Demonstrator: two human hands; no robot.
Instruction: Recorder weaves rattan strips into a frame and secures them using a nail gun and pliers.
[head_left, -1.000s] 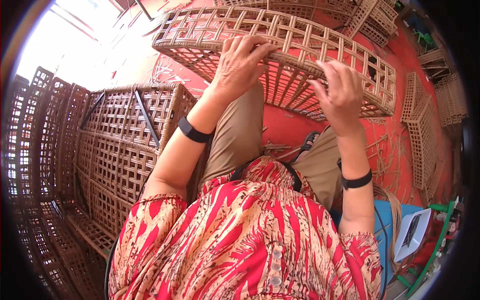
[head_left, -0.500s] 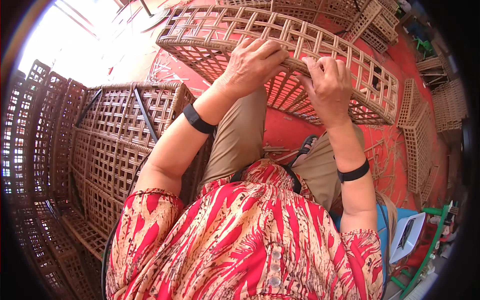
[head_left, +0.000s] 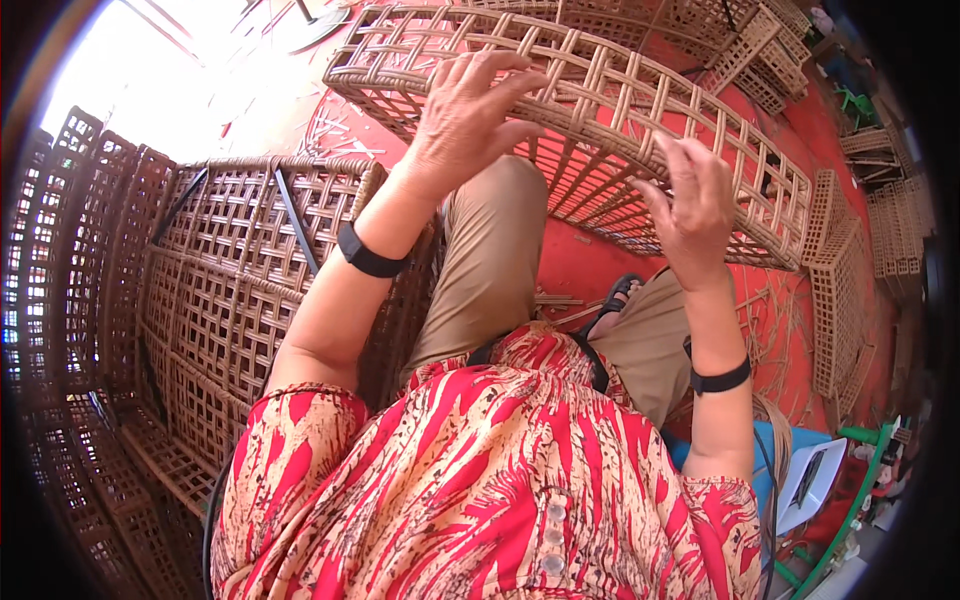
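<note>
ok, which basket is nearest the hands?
The tan basket at top centre: left hand and right hand are at its near edge; other baskets stand farther off.

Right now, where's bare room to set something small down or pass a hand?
Bare red floor: a patch bordered by the left knee, woven basket, sandal and loose cane strips. A hand could probably pass between left hand and right hand. Crowded: brown baskets at left, scattered cane and white tray at right.

Basket [head_left: 590, 121] before the knees [head_left: 508, 190]; second basket [head_left: 232, 274] at left. Tub [head_left: 828, 480] lower right. Cane scraps [head_left: 556, 299] on floor [head_left: 592, 252].
</note>
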